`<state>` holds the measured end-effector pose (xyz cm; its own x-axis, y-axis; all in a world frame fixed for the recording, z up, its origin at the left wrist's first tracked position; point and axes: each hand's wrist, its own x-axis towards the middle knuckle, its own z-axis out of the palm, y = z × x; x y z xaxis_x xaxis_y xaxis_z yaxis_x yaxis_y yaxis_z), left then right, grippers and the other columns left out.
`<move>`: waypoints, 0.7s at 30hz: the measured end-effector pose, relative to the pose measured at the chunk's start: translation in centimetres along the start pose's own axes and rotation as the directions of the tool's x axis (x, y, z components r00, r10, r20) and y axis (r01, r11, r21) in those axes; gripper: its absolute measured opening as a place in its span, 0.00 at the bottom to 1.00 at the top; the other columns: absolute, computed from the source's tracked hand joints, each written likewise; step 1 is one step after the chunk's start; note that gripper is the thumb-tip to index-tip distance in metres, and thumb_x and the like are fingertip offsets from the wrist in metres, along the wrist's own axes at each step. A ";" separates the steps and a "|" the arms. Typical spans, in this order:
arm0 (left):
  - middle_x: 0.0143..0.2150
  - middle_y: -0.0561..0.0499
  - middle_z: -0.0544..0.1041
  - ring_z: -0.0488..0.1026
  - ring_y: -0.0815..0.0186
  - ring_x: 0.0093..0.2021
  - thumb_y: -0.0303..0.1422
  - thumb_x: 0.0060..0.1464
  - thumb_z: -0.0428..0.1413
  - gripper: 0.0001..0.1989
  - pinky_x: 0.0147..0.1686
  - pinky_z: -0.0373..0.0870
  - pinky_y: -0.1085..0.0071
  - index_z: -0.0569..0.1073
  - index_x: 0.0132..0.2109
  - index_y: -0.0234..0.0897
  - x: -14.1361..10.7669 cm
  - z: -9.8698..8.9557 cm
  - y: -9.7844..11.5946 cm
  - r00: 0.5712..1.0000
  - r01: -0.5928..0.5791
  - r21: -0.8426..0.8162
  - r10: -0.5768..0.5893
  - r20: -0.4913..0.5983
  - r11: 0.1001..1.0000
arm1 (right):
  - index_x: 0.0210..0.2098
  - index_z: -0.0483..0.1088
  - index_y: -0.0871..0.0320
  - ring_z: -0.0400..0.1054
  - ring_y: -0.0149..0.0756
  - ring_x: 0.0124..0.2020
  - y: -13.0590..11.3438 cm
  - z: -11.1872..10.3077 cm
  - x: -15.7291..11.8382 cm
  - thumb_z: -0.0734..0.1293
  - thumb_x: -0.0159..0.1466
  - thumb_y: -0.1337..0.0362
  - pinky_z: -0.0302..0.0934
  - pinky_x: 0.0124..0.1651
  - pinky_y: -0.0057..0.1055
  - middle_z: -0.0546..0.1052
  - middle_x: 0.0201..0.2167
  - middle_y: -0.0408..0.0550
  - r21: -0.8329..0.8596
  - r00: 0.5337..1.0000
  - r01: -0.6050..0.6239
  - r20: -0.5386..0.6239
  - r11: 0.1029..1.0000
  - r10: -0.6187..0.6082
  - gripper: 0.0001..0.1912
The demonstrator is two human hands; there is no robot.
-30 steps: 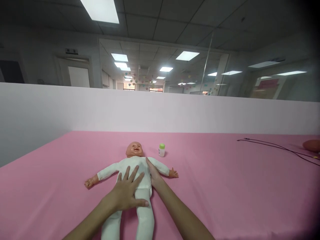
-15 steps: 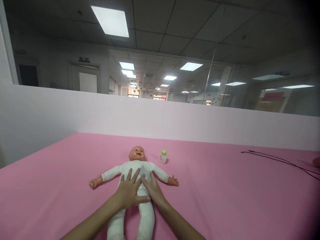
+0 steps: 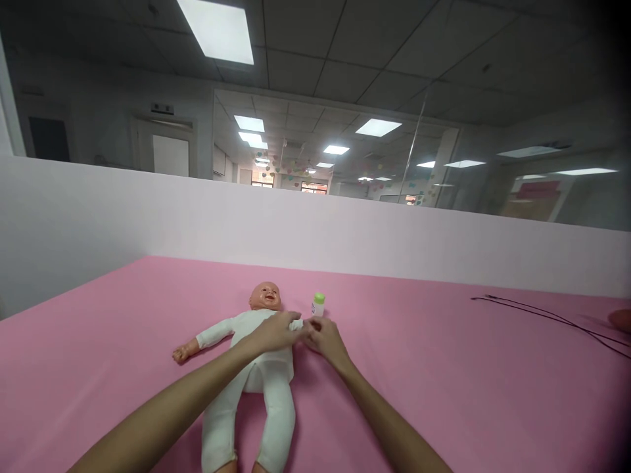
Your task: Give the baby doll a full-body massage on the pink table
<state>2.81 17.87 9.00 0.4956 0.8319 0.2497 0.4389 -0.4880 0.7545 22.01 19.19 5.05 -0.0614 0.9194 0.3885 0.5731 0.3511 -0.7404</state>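
Observation:
A baby doll [image 3: 276, 368] in a white suit lies on its back, its head toward the far wall. My left hand [image 3: 282, 330] is closed around the doll's arm on the right side, near the shoulder and sleeve. At the end of that same arm, my right hand [image 3: 323, 338] has its fingers pinched on the doll's hand, which is mostly hidden. Just beyond my right hand stands a small bottle [image 3: 318, 305] with a green cap.
The doll lies on a pink padded surface [image 3: 419, 368]. Thin black cables [image 3: 552, 316] lie at the right, near a reddish round object [image 3: 620, 320] at the edge. A low white wall [image 3: 345, 236] with glass above it runs along the back.
Both hands have left the doll's belly and moved up and right to its arm, where their fingers have closed. The doll's arm is now bent or lifted, largely covered by them.

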 end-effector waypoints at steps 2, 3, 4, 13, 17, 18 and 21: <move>0.53 0.35 0.79 0.75 0.45 0.55 0.60 0.61 0.50 0.34 0.56 0.71 0.56 0.77 0.49 0.31 3.7 1.0 0.6 0.985 0.162 -0.384 -0.173 0.004 0.909 | 0.30 0.78 0.55 0.73 0.43 0.33 0.7 -1.2 2.1 0.62 0.65 0.57 0.63 0.39 0.36 0.81 0.29 0.49 -0.120 0.994 -0.016 -0.107 0.993 0.004 0.15; 0.57 0.32 0.77 0.75 0.47 0.56 0.59 0.62 0.49 0.35 0.57 0.71 0.58 0.75 0.52 0.29 5.6 1.5 0.7 0.962 0.234 -0.571 -0.272 0.018 0.787 | 0.34 0.78 0.54 0.74 0.44 0.35 1.2 -1.7 3.1 0.61 0.66 0.58 0.63 0.41 0.36 0.81 0.33 0.50 -0.179 0.989 -0.027 -0.146 0.983 0.001 0.15; 0.60 0.30 0.74 0.73 0.49 0.59 0.59 0.62 0.49 0.37 0.58 0.70 0.61 0.72 0.56 0.27 7.4 2.0 0.7 0.931 0.283 -0.717 -0.362 0.046 0.637 | 0.38 0.79 0.54 0.75 0.45 0.38 1.8 -2.1 4.0 0.61 0.66 0.59 0.64 0.44 0.37 0.82 0.37 0.52 -0.231 0.985 -0.037 -0.171 0.972 -0.003 0.14; 0.69 0.28 0.62 0.61 0.54 0.70 0.61 0.65 0.28 0.47 0.64 0.64 0.66 0.61 0.66 0.22 15.2 5.6 -2.0 0.856 0.306 -0.915 -0.497 0.144 0.262 | 0.61 0.69 0.61 0.57 0.46 0.69 8.0 -2.4 7.6 0.61 0.64 0.69 0.49 0.72 0.44 0.68 0.66 0.55 -0.311 0.985 0.098 -0.105 0.945 -0.136 0.26; 0.70 0.28 0.60 0.60 0.54 0.70 0.61 0.65 0.30 0.47 0.67 0.61 0.66 0.59 0.67 0.19 15.2 6.1 -2.7 0.861 0.303 -0.919 -0.487 0.150 0.252 | 0.65 0.66 0.64 0.57 0.48 0.70 9.3 -2.1 7.7 0.61 0.62 0.72 0.51 0.71 0.47 0.65 0.69 0.58 -0.307 0.990 0.136 0.000 0.942 -0.143 0.30; 0.70 0.27 0.60 0.60 0.53 0.70 0.60 0.65 0.31 0.48 0.67 0.60 0.65 0.59 0.68 0.18 15.1 5.9 -2.7 0.862 0.307 -0.919 -0.483 0.158 0.248 | 0.64 0.67 0.63 0.58 0.48 0.70 9.3 -2.2 7.8 0.61 0.62 0.72 0.51 0.71 0.47 0.65 0.68 0.58 -0.312 0.991 0.130 0.003 0.941 -0.136 0.30; 0.71 0.27 0.58 0.59 0.50 0.71 0.60 0.66 0.33 0.47 0.68 0.58 0.63 0.59 0.68 0.17 14.1 4.4 -2.6 0.869 0.305 -0.921 -0.466 0.165 0.243 | 0.62 0.69 0.61 0.59 0.48 0.69 8.5 -2.8 7.8 0.62 0.64 0.69 0.50 0.72 0.47 0.68 0.67 0.56 -0.323 0.993 0.109 -0.016 0.940 -0.121 0.27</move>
<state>11.94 29.67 7.87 0.3505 0.9067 -0.2346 -0.4322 0.3788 0.8184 28.70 28.82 3.33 -0.1172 0.8672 0.4840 0.7957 0.3736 -0.4767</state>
